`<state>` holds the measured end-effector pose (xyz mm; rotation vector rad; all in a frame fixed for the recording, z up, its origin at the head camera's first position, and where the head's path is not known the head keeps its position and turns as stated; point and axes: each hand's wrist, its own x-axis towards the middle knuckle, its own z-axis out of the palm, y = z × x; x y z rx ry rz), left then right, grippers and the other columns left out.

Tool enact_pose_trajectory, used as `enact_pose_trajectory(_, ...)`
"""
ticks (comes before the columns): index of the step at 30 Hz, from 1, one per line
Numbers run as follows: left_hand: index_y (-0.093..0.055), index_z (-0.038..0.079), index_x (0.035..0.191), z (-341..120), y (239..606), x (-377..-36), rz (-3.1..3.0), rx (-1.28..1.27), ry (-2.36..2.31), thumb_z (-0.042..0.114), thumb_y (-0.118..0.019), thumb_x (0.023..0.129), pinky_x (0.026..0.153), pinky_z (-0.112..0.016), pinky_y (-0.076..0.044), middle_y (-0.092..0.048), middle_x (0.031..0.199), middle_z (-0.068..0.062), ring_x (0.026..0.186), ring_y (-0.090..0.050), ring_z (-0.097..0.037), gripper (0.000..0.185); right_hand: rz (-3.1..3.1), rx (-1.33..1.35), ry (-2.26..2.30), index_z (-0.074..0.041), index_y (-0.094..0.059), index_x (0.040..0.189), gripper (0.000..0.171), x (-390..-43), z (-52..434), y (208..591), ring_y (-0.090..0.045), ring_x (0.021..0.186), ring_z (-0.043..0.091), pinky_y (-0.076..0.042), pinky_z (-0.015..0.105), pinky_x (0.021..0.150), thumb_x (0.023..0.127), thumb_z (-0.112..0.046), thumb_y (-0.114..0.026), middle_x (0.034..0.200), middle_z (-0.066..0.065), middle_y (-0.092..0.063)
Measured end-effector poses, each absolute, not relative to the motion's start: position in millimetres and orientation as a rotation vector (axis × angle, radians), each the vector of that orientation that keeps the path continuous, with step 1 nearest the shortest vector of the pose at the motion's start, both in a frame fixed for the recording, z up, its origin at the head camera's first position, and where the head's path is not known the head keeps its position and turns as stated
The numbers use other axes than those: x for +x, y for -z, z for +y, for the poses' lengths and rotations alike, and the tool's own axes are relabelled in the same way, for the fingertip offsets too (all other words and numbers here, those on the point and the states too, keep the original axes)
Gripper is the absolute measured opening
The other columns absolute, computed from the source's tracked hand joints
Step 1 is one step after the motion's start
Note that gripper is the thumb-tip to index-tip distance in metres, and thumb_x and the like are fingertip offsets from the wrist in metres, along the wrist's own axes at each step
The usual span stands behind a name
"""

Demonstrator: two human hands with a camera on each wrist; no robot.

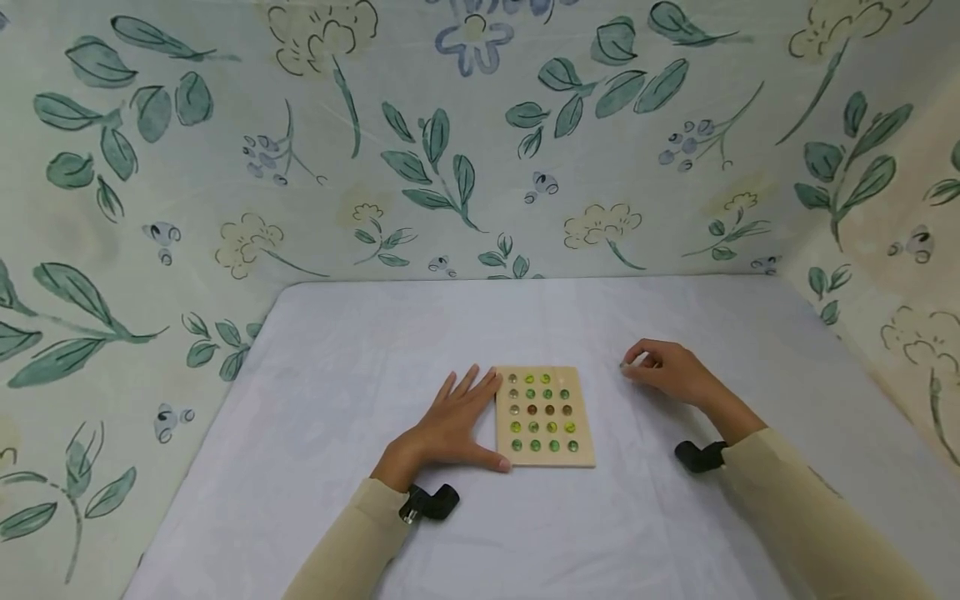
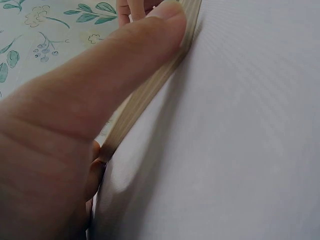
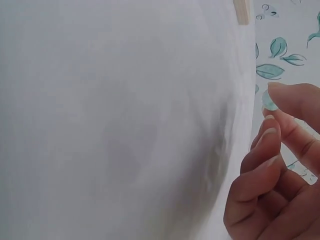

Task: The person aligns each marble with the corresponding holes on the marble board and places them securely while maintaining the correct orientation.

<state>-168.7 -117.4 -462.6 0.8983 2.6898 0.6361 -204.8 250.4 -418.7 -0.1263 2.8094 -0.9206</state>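
Note:
A square wooden board (image 1: 545, 417) lies on the white cloth, its holes filled with green, amber and clear glass marbles (image 1: 542, 412). My left hand (image 1: 457, 425) lies flat beside the board's left edge, fingers straight, with the thumb along the near edge; the left wrist view shows the thumb (image 2: 100, 95) pressed against the board's side (image 2: 150, 90). To the board's right, my right hand (image 1: 663, 371) hovers low over the cloth and pinches a small pale marble (image 1: 625, 365) at its fingertips. That marble (image 3: 269, 101) shows bluish between thumb and finger in the right wrist view.
White cloth (image 1: 337, 375) covers the table, and floral fabric walls (image 1: 450, 150) close it in at the back and both sides. Black wrist camera mounts (image 1: 431, 502) sit on both sleeves. A corner of the board (image 3: 241, 11) shows at the top of the right wrist view.

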Motion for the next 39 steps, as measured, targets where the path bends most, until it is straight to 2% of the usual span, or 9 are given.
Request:
enact_pose_trajectory(8, -0.006, 0.019, 0.157, -118, 464, -170, 2.697, 0.914, -0.611, 0.084, -0.062, 0.062, 0.117, -0.044, 0.009, -0.002, 0.162, 0.005, 0.148, 0.009, -0.018, 0.128, 2.747, -0.204, 1.002, -0.011, -0.064, 0.104, 0.021, -212, 231, 419, -0.052, 0.068, 0.021, -0.046, 0.031, 0.057, 0.089, -0.025, -0.069, 0.081, 0.007, -0.061)
enact_pose_trajectory(23, -0.007, 0.016, 0.157, -119, 461, -169, 2.693, 0.950, -0.619, 0.080, -0.064, 0.066, 0.118, -0.047, 0.007, -0.004, 0.162, 0.003, 0.148, 0.006, -0.022, 0.124, 2.719, -0.286, 1.038, -0.013, -0.066, 0.099, 0.015, -214, 192, 421, -0.050, 0.069, 0.020, -0.044, 0.029, 0.057, 0.087, -0.021, -0.072, 0.078, 0.006, -0.060)
enact_pose_trajectory(39, -0.005, 0.019, 0.157, -120, 463, -170, 2.696, 0.920, -0.563, 0.082, -0.060, 0.067, 0.117, -0.043, 0.010, -0.001, 0.162, 0.008, 0.148, 0.010, -0.019, 0.123, 2.682, -0.360, 1.019, -0.014, -0.067, 0.099, 0.014, -213, 180, 423, -0.050, 0.069, 0.020, -0.043, 0.030, 0.057, 0.087, -0.019, -0.072, 0.079, 0.005, -0.060)
